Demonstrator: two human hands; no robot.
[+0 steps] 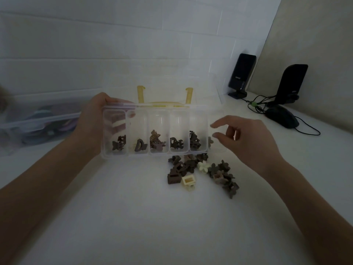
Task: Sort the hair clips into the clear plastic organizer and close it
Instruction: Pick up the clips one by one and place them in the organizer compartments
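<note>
We're gripping the tilted organizer (154, 131) in our left hand (93, 119), right hand (246, 138) hovering loose and empty; some clips are sitting in compartments, a pile of clips (202, 171) lying unsorted below, lid open.

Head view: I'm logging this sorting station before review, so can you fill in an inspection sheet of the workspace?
Surface: white table, dimly lit.
Job's things: clear plastic organizer, tilted up, lid open, brown clips in its compartments; loose pile of hair clips on the table in front of it.
Clutter: clear storage bin at left.
Grippers: left hand grips the organizer's left end; right hand hovers open, holding nothing.
Cables: black mouse cable and speaker wires.
Surroundings: two black speakers, computer mouse, tiled wall.
</note>
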